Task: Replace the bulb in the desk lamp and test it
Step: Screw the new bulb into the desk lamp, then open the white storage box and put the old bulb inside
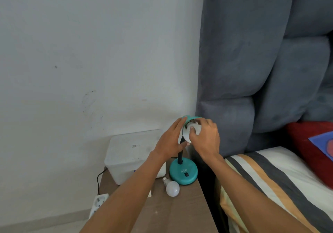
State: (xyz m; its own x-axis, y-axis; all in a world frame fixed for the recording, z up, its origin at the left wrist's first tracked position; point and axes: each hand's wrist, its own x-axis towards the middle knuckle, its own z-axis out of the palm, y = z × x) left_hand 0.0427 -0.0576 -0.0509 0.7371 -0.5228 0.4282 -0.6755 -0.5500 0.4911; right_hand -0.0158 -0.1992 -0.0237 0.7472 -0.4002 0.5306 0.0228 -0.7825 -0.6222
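Desk lamp point(183, 171) base marked "ATN", right hand point(205, 139) grip grasping bulb point(193, 130), left hand point(171, 139) flat against shade point(188, 118)

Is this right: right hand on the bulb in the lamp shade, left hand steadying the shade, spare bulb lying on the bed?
Not quite. In the head view the spare bulb lies on the wooden table, just in front of the teal lamp base, not on the bed. The rest holds: the right hand grips the bulb in the shade, and the left hand steadies the shade.
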